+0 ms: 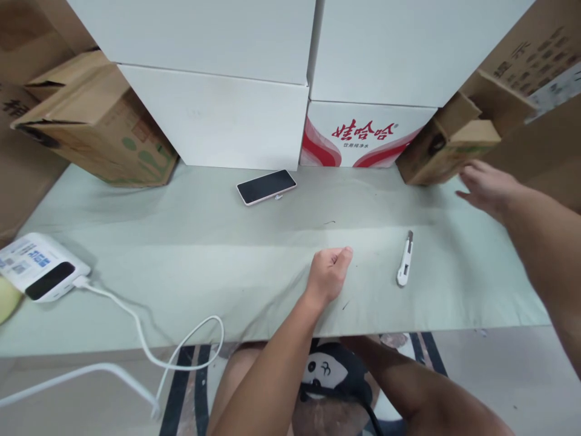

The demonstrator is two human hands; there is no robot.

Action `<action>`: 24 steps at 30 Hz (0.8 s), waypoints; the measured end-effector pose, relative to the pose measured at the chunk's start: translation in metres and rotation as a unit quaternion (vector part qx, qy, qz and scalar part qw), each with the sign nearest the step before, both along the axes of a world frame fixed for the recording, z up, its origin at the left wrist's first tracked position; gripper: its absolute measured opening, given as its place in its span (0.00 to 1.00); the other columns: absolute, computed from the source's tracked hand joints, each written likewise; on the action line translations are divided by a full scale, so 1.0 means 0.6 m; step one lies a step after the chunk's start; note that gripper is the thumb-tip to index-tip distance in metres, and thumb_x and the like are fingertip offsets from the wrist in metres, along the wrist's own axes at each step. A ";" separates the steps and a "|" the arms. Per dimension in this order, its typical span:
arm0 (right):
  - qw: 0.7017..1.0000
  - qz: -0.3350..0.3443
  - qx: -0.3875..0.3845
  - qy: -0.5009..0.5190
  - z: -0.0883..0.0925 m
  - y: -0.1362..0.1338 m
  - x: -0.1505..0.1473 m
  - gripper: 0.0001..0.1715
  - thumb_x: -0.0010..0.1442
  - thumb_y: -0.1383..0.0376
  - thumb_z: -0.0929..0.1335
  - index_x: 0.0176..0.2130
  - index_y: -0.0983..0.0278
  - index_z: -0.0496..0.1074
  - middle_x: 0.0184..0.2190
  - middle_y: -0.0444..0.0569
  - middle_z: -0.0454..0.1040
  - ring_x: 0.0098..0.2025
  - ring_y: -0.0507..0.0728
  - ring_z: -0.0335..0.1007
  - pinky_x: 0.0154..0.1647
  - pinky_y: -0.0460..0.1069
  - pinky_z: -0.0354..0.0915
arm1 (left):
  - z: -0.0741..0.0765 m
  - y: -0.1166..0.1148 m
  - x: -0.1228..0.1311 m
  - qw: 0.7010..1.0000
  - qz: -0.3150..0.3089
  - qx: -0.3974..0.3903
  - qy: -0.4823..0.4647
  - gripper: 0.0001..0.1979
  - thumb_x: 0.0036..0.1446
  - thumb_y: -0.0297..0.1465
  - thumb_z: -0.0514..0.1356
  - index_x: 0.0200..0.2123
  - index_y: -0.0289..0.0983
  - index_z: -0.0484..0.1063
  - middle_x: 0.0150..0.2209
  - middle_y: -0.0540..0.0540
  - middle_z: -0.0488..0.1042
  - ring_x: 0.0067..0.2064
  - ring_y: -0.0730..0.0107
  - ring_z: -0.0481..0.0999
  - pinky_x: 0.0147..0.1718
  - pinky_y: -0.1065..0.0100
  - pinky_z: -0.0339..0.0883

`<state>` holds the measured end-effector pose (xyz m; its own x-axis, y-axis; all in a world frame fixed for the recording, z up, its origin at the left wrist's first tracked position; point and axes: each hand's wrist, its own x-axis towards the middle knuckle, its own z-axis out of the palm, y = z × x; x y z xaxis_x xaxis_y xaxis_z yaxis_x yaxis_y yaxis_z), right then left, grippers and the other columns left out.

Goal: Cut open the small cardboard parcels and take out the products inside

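My left hand (327, 274) rests on the pale green tabletop (195, 266) as a loose fist, thumb against the curled fingers, and nothing shows in it. To its right lies a white utility knife (405, 259) with a short length of blade out, apart from both hands. Over at the right, my right hand (490, 189) is beside a small open cardboard box (472, 142), slightly blurred. Its thumb stands away from the fingers, and they hold nothing I can see. Whether the fingertips touch the box I cannot tell.
Stacked white cartons (218, 115) wall off the back, one with red lettering (367, 133). A phone (267, 186) lies before them. Another cardboard box (113, 121) stands left. Nearer is a white device (43, 266) with a cable (136, 321) hanging past the front edge.
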<state>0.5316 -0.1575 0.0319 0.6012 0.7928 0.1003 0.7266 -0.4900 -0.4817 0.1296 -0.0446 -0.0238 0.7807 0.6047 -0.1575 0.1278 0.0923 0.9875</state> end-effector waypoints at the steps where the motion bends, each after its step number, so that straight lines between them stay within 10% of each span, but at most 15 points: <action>1: 0.999 -0.009 -0.008 0.044 -0.013 0.011 -0.008 0.31 0.64 0.41 0.54 0.49 0.51 0.74 0.45 0.59 0.78 0.46 0.61 0.75 0.42 0.60 0.73 | 0.000 -0.001 0.001 1.000 -0.004 0.005 -0.002 0.24 0.58 0.50 0.47 0.20 0.42 0.44 0.21 0.54 0.44 0.25 0.74 0.47 0.29 0.63 0.41; 10: 0.948 0.006 -0.113 0.296 -0.014 0.127 -0.208 0.21 0.52 0.46 0.73 0.43 0.51 0.76 0.61 0.51 0.76 0.58 0.64 0.75 0.54 0.59 0.75 | 0.014 0.005 -0.038 1.000 0.005 0.013 -0.015 0.25 0.61 0.49 0.47 0.19 0.41 0.44 0.21 0.53 0.45 0.26 0.73 0.48 0.29 0.63 0.42; 16: 0.951 0.206 -0.211 0.086 0.006 0.233 -0.375 0.25 0.61 0.52 0.65 0.53 0.58 0.76 0.61 0.55 0.76 0.61 0.68 0.74 0.65 0.64 0.70 | 0.030 0.020 -0.080 0.999 0.032 -0.016 -0.038 0.26 0.63 0.46 0.50 0.17 0.40 0.49 0.21 0.53 0.47 0.27 0.72 0.52 0.30 0.64 0.44; 24: 0.917 0.358 -0.038 -0.172 0.001 0.455 -0.634 0.23 0.63 0.63 0.65 0.55 0.60 0.75 0.55 0.58 0.76 0.53 0.69 0.77 0.53 0.67 0.75 | 0.049 0.052 -0.147 0.989 0.088 -0.112 -0.031 0.25 0.60 0.40 0.57 0.14 0.41 0.51 0.18 0.53 0.49 0.25 0.71 0.51 0.28 0.64 0.45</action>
